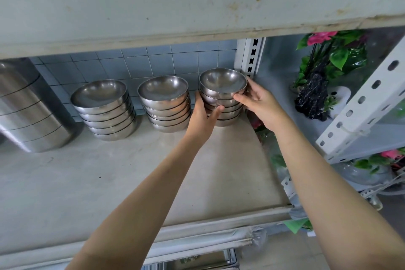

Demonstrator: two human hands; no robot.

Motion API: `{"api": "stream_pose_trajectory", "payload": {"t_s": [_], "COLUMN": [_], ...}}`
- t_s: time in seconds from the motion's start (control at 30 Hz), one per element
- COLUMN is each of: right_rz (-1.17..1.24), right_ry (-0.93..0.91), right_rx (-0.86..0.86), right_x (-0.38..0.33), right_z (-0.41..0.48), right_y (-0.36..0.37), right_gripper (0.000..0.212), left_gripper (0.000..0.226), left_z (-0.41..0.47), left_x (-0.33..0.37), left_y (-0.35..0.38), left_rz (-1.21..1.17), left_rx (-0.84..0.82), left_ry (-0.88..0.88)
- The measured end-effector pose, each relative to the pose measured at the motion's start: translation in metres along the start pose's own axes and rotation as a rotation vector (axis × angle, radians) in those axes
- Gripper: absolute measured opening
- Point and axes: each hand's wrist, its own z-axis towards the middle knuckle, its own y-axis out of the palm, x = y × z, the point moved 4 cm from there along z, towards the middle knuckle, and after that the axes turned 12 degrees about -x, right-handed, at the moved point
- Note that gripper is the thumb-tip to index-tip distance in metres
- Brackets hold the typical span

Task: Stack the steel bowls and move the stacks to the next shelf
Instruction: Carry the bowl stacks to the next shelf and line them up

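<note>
At the far left of the frame a column of steel canisters (24, 105) stands on the shelf (109, 182), well apart from the work. Next come the left stack (105, 109) and the middle stack (166, 103) of steel bowls, both nested, leaning a little, and untouched.

The left hand (203, 116) sits in the gap just beside the middle stack. Its thumb crosses the front of the right stack (222, 94) and its fingers go round the far side. This stack is at the shelf's back right corner and appears to rest on the board, though the bottom bowl's contact is hard to judge from this angle. The right hand (258, 103) clasps the opposite side higher up, fingertips on the top two rims. So both hands are clamped on the same stack, one on each flank.

To do this step well, the grip should probably drop lower. A squeeze on the upper bowls alone could lift them out of the nest and leave the lower ones behind. Fingers under the bottom bowl, with thumbs steadying the top rim, would carry the whole stack. Keep it level and draw it straight toward the front edge, since the overhanging shelf above leaves little headroom.

The left knuckles should stay clear of the middle stack, and the right wrist clear of the slotted upright (252, 57) just behind. Further right, fake flowers (328, 61) crowd the white rack (361, 105).
</note>
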Motion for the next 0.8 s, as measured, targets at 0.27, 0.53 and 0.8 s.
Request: {"api": "stream_pose_trajectory", "payload": {"t_s": [0.27,0.53,0.8], "right_rz": [-0.064,-0.516,-0.707], "right_ry": [0.005,-0.059,-0.225], "right_rx": [0.26,0.136,-0.064], "right_x": [-0.005,0.001,-0.062], "right_z": [-0.048,-0.112,-0.145], "right_y": [0.012,0.072,0.228], "right_gripper": [0.067,0.038,0.047], "left_gripper": [0.069,0.043,0.051], "left_z": [-0.052,-0.196,-0.369], "left_x": [0.015,0.002,-0.02], "left_y": [0.007,-0.041,-0.191], "left_rz": [0.197,0.498,0.648], "left_rx": [-0.104,-0.106,0.216], "left_ry": [-0.122,-0.083,-0.268]}}
